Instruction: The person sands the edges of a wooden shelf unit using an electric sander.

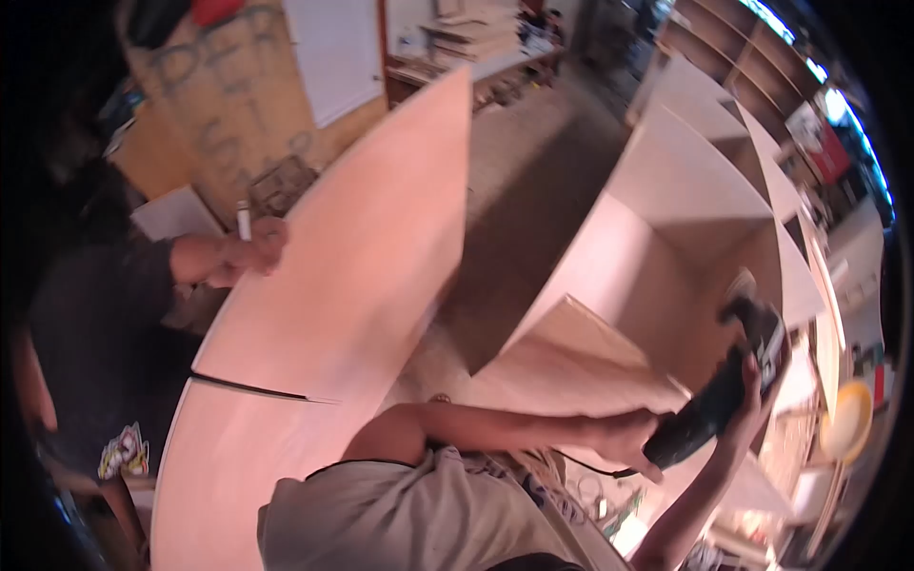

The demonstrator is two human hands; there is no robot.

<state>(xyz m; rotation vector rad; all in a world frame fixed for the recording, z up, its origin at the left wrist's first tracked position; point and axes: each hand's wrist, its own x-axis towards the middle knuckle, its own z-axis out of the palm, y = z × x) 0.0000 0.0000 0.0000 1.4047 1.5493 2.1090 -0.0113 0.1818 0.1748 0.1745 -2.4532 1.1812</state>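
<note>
Both my hands are on a black corded power tool (706, 404) with a metal-coloured head; blur hides its exact kind. My left hand (630, 440) is closed around the rear end, where the cord (595, 466) comes out. Farther forward, my right hand (752, 395) grips the side of the body near the head. The tool is tilted, held above pale plywood pieces and in front of an open plywood box (657, 262). To my left stands a large curved plywood panel (352, 228), with a dark slit (252, 387) running in from its outer edge.
Another person in a dark shirt (105, 333) stands at the left, a hand (252, 252) on the panel's edge beside a white stick-like object (244, 221). Shelving (743, 48) rises at the back right. A yellow round object (845, 423) is at the far right.
</note>
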